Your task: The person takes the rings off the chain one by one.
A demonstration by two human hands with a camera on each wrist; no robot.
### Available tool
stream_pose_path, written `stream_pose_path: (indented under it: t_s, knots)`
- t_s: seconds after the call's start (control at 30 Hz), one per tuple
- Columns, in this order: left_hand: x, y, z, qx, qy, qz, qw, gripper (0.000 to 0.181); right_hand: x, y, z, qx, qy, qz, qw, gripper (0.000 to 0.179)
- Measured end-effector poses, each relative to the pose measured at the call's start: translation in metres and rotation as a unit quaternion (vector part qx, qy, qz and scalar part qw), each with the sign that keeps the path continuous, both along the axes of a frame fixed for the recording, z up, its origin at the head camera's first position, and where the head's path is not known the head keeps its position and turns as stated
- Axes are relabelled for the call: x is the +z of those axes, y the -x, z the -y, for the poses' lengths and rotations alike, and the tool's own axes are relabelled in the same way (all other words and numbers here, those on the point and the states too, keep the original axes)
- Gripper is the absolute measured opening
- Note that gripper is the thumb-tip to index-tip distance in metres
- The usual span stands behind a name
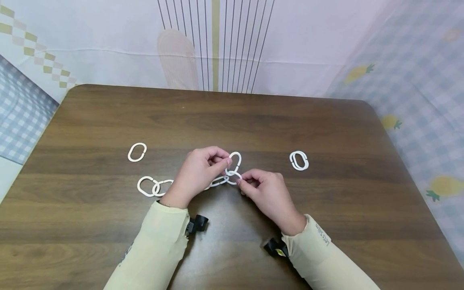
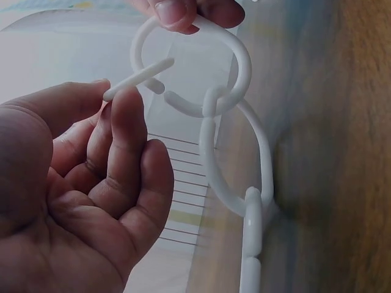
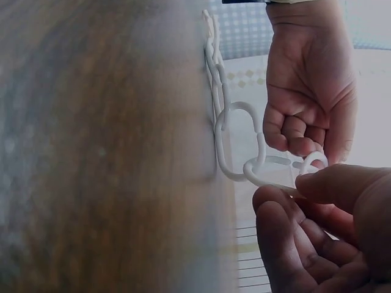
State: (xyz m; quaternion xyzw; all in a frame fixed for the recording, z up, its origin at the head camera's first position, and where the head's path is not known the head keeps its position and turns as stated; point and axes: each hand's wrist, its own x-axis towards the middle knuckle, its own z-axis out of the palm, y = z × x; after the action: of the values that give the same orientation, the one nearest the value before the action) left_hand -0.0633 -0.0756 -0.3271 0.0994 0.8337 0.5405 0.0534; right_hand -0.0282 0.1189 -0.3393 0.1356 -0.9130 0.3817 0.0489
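Note:
Between the thumb and fingertips of my left hand [image 1: 197, 173] is a white plastic C-shaped chain link [image 1: 239, 159]. My right hand [image 1: 270, 193] pinches the end link [image 2: 245, 64] of a white chain [image 1: 139, 186]. In the left wrist view, the left hand's link crosses the end link near its gap; whether the two are hooked together I cannot tell. Joined links hang from the end link down to the table. The chain runs left, partly hidden behind my left hand and wrist, with its far links lying flat on the wood.
A single loose white link [image 1: 129, 154] lies on the brown table [image 1: 232, 121] to the left. Farther right, two loose links [image 1: 307, 163] overlap. Patterned cloth [image 1: 301, 40] hangs behind the table, and checked cloth [image 1: 417, 60] is at the right side.

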Motion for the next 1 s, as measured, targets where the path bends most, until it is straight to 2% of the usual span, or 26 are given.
stream_pose_path:
  t_s: [0.43,1.0]
  knots:
    - [-0.0006,0.0001,0.0044,0.016,0.018,-0.003,0.9997,0.014,0.0005,0.0030,-0.0035,-0.019,0.017,-0.017,0.9995,0.006]
    - [0.0009,0.0014,0.0069,0.025,0.022,-0.004,0.9994,0.013,0.0003,0.0072,-0.0088,-0.031,0.032,-0.017,0.9989,0.007]
